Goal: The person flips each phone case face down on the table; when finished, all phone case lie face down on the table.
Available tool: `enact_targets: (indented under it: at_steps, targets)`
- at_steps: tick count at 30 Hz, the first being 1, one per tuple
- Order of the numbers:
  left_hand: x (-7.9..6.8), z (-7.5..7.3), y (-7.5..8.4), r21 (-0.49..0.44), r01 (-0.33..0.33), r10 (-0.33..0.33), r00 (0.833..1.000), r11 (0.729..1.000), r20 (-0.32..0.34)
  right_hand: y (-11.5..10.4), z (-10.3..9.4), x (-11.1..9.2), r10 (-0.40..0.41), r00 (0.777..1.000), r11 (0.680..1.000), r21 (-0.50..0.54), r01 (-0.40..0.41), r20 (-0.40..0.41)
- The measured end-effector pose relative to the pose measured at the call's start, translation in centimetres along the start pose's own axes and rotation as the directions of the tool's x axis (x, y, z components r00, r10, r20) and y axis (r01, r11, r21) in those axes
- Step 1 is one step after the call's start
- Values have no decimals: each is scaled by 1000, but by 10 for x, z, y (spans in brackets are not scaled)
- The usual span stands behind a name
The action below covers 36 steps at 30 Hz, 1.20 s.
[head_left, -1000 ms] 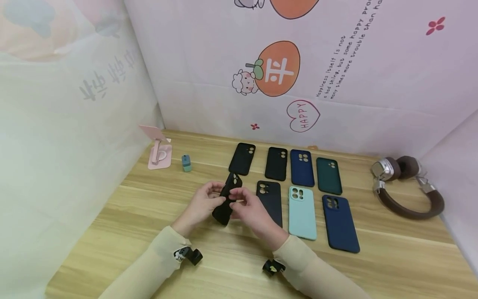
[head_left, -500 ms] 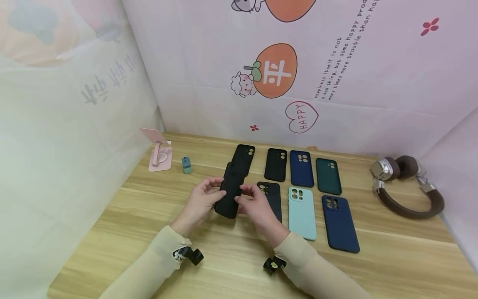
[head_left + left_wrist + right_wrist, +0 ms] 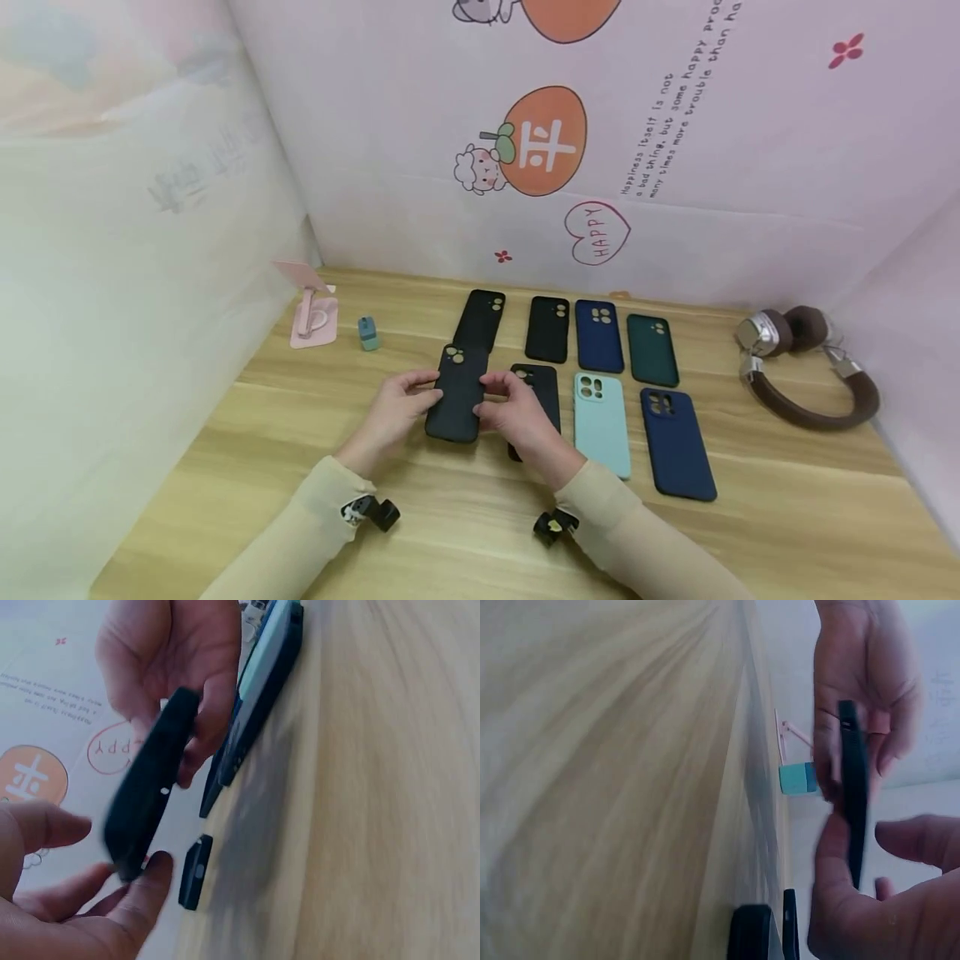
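A black phone case (image 3: 454,404), its camera cutouts at the upper left, is held up over the table with its back facing the head camera. My left hand (image 3: 392,417) holds its left long edge, thumb on the near side. Along the opposite edge, my right hand (image 3: 523,423) pinches it between thumb and fingers. Seen edge-on in the left wrist view, the case (image 3: 150,787) stands between both hands. The right wrist view shows its thin side (image 3: 854,780). Behind it, another black phone case (image 3: 482,319) lies flat, its lower end overlapped in the head view.
More cases lie in two rows: black (image 3: 547,329), blue (image 3: 598,335), green (image 3: 652,349), dark (image 3: 542,396), mint (image 3: 602,425) and navy (image 3: 678,444). Headphones (image 3: 813,392) lie at the right. A pink phone stand (image 3: 313,321) and a small blue-green block (image 3: 368,333) stand left.
The held phone case has turned from a steep, edge-on tilt to showing its back with the cutouts at the top. Both hands keep hold of it; the lying cases stay put.
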<state>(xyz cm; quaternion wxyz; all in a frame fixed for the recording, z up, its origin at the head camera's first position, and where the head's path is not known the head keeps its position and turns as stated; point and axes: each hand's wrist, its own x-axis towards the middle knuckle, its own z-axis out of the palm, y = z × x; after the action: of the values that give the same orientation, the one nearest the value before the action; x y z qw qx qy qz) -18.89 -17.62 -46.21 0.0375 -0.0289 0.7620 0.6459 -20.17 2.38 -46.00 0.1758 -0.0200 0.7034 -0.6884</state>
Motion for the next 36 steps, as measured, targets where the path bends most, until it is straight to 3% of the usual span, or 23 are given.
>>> enact_targets:
  at_steps: [6, 13, 22, 31, 36]
  targets:
    - [5, -12, -13, 199, 8, -21, 998, 980, 65, 2, 2, 4, 74, 991, 992, -112, -61, 113]
    - [9, -13, -10, 220, 51, -71, 994, 974, 84, -4, -4, 3, 90, 982, 982, -180, -60, 164]
    - [23, -12, -2, 244, 37, -57, 996, 969, 75, -10, -15, 9, 28, 990, 985, -175, -4, 135]
    - [57, -3, 2, 156, -31, 19, 997, 987, 75, -21, -22, 27, -16, 998, 977, -209, 29, 66]
    - [79, 2, 6, 200, -67, 48, 994, 978, 94, -23, -29, 51, -61, 998, 978, -202, 58, -5]
